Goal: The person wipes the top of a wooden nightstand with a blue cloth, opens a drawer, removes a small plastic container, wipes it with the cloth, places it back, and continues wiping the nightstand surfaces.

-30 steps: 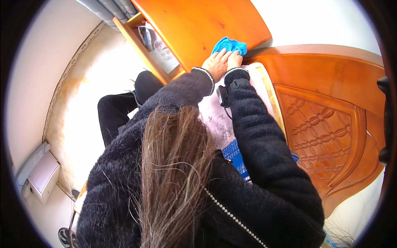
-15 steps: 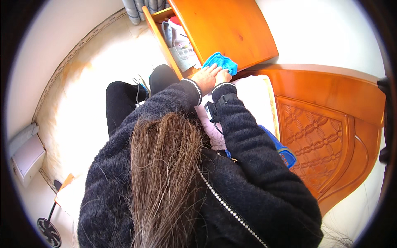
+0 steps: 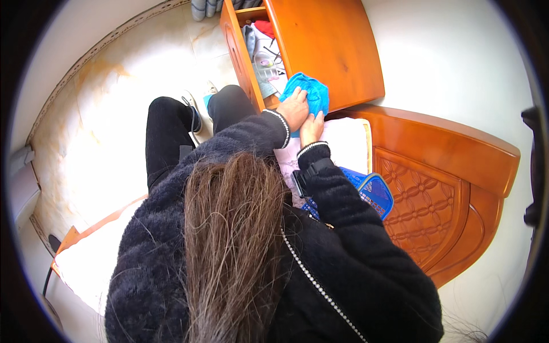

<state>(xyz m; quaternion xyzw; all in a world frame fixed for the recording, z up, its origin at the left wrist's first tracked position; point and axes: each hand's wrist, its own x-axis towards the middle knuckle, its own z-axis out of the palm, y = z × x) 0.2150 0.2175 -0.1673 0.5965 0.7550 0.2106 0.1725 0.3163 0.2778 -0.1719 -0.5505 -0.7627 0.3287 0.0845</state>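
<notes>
A bright blue cloth (image 3: 315,92) lies bunched at the near corner of the wooden cabinet (image 3: 331,51), beside its open drawer (image 3: 240,57). My left hand (image 3: 294,110) comes in from the left and holds the cloth, its fingertips over the top. Just nearer, my right hand (image 3: 311,129) is closed on the cloth's near edge. Its thumb side and fingertips are partly hidden by the folds. Both hands are close together, almost touching.
Inside the drawer are papers, a clear plastic piece and a red item (image 3: 264,28). A blue mesh basket (image 3: 376,194) stands by my right forearm, next to pink bedding (image 3: 286,163). A carved wooden headboard (image 3: 423,188) rises at the right.
The view has shifted, bringing more of the blue basket into sight. My right hand has moved nearer along the cloth, and more of the cloth shows, spread wider above my fingers.
</notes>
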